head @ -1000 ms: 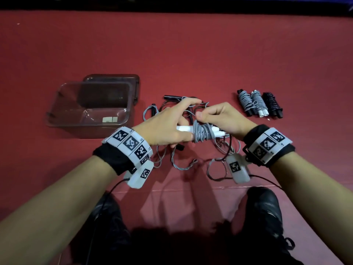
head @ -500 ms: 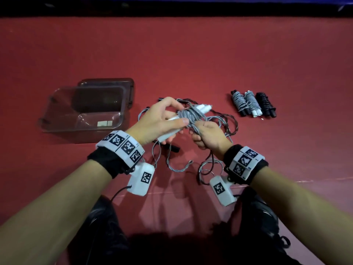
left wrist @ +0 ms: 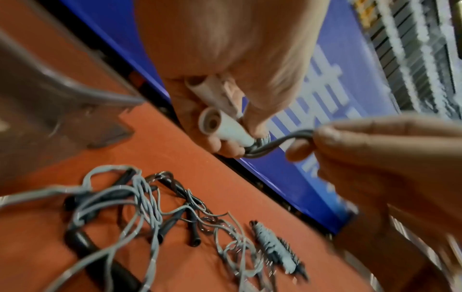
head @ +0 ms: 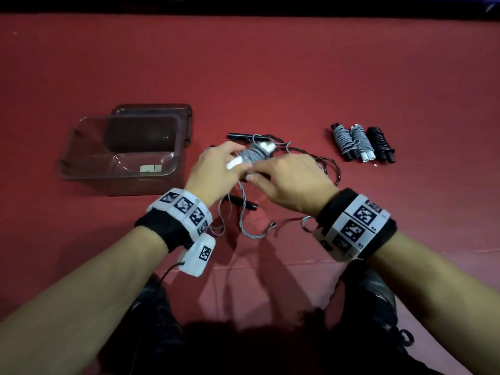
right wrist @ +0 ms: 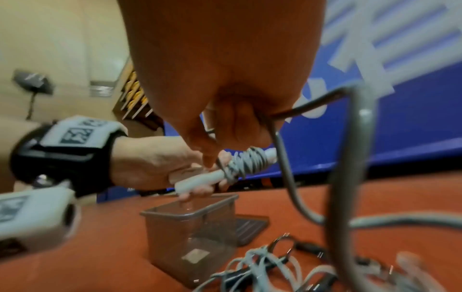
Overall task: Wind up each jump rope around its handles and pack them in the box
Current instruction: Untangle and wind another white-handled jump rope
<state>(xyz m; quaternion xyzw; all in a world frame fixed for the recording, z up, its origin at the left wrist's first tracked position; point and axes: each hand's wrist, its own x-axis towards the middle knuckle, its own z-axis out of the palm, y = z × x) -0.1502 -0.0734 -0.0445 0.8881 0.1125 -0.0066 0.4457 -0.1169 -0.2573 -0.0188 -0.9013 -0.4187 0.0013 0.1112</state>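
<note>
My left hand (head: pixel 216 169) grips the two white handles (left wrist: pixel 222 126) of a jump rope held side by side above the red floor, with grey cord (head: pixel 253 155) wound round their middle. My right hand (head: pixel 286 180) pinches the loose grey cord (left wrist: pixel 280 140) right next to the winding (right wrist: pixel 247 162); the rest of that cord (right wrist: pixel 287 177) hangs down to the floor. Three wound ropes (head: pixel 362 143), two grey and one black, lie side by side at the right. The clear box (head: pixel 119 152) stands open at the left, with nothing in it but a small label.
A tangle of loose grey and dark cords with black handles (head: pixel 240 205) lies on the floor under my hands (left wrist: pixel 140 207). The box lid (head: pixel 186 117) lies behind the box. A blue board (left wrist: pixel 287 177) runs along the far edge of the red floor. My shoes (head: pixel 370 301) are at the bottom.
The white handles have swung from level to pointing away from me. My right hand has gone from below the handles up over them, carrying the cord round the winding.
</note>
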